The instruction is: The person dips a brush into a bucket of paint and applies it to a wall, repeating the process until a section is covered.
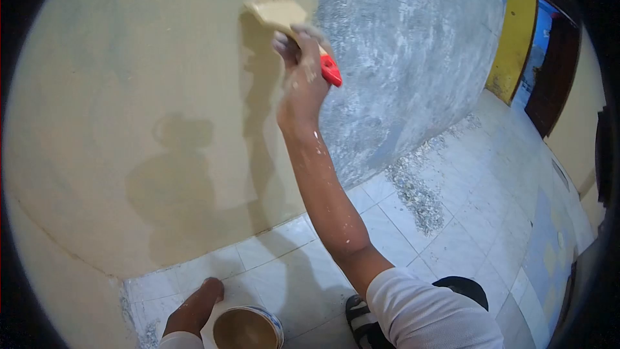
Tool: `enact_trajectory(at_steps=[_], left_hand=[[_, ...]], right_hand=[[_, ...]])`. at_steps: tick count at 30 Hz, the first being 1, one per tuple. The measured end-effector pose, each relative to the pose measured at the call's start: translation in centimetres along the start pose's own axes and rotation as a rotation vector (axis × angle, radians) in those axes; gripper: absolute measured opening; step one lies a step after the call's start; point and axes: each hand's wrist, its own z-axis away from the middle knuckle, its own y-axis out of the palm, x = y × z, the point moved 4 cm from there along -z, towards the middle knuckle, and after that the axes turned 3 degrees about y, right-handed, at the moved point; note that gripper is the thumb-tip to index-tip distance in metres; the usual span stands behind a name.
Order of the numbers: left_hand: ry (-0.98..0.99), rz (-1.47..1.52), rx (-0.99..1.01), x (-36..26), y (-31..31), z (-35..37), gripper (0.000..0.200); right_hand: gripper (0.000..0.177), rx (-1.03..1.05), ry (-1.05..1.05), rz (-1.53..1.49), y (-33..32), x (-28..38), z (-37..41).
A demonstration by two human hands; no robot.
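Note:
My right hand (303,58) is raised against the wall, its paint-smeared fingers closed round a wide paintbrush (279,13) with a red handle end. The cream-coated bristles lie on the freshly painted beige wall (174,45), close to the border with the bare grey-blue wall (400,52). Low on the left, my left hand (208,289) is beside a paint bucket (278,329) holding beige-brown paint; its fingers are hidden from view. Spots of paint dot my right forearm.
White floor tiles (271,252) run along the wall's foot. Scraped paint flakes (416,197) lie heaped below the grey-blue part. A sandalled foot (361,323) shows under my right sleeve. Farther right, a dark door (554,71) stands ajar in a yellow wall (516,26).

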Motion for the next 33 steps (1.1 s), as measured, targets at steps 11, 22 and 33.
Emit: enact_trajectory(at_steps=[11, 22, 33], left_hand=[[-0.003, -0.021, 0.073, 0.0, 1.3, -2.4, 0.036], [0.035, -0.055, 0.147, -0.7, 0.2, -1.5, 0.043], [0.124, -0.078, 0.276, 0.3, 1.3, -5.2, 0.035]], right_hand=[[0.015, -0.204, -0.05, 0.437, -14.4, -6.2, 12.6], [0.009, -0.651, 0.403, 1.011, -38.3, -9.9, 30.4], [0.018, -0.555, 0.362, 0.83, -31.4, -10.4, 19.3]])
